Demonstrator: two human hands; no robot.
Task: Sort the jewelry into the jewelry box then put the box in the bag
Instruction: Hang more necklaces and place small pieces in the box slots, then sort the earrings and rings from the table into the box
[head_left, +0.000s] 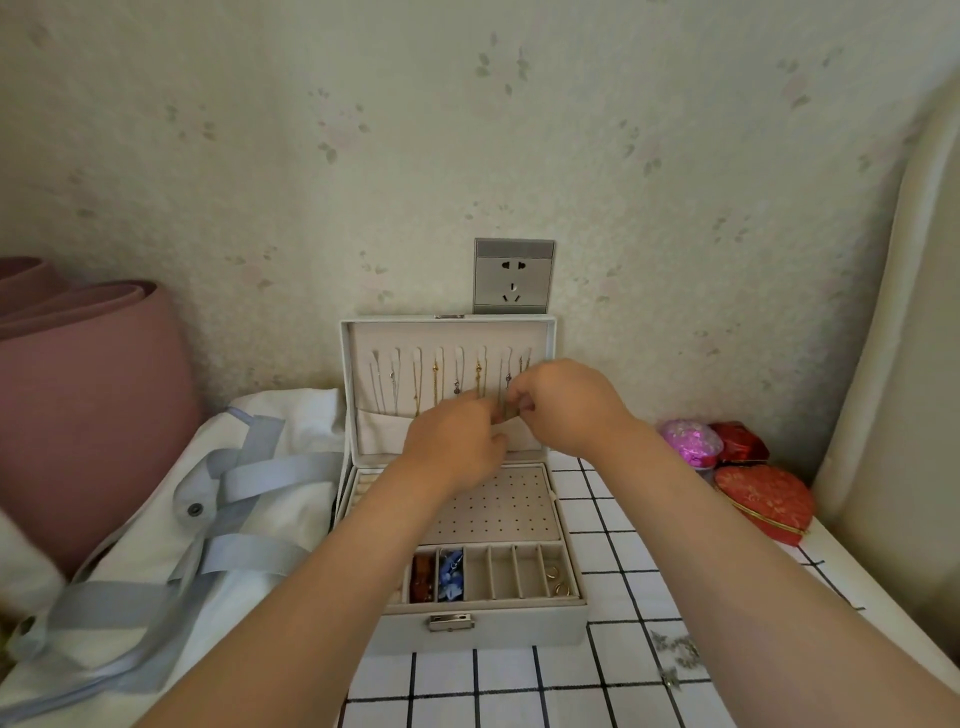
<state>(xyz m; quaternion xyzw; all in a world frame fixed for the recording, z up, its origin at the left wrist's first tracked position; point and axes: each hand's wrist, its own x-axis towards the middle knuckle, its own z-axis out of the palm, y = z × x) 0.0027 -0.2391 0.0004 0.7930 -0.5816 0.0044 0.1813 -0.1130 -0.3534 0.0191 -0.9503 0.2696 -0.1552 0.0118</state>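
Note:
A grey jewelry box (571, 631) stands open on the checked tablecloth, its lid (358, 364) upright against the wall. Several necklaces (435, 382) hang from hooks inside the lid. My left hand (453, 447) and my right hand (563, 402) meet in front of the lid's right side, both pinching a thin chain (503, 410) between the fingertips. The front compartments hold red pieces (422, 577), blue pieces (451, 574) and gold rings (558, 579). A white bag (171, 519) with blue-grey straps lies left of the box.
Small silver pieces (678, 654) lie on the cloth at the front right. A red heart-shaped case (763, 501), a pink case (691, 441) and a dark red case (740, 441) sit at the right. A pink rolled mat (88, 415) stands at the left, a socket (513, 276) above the box.

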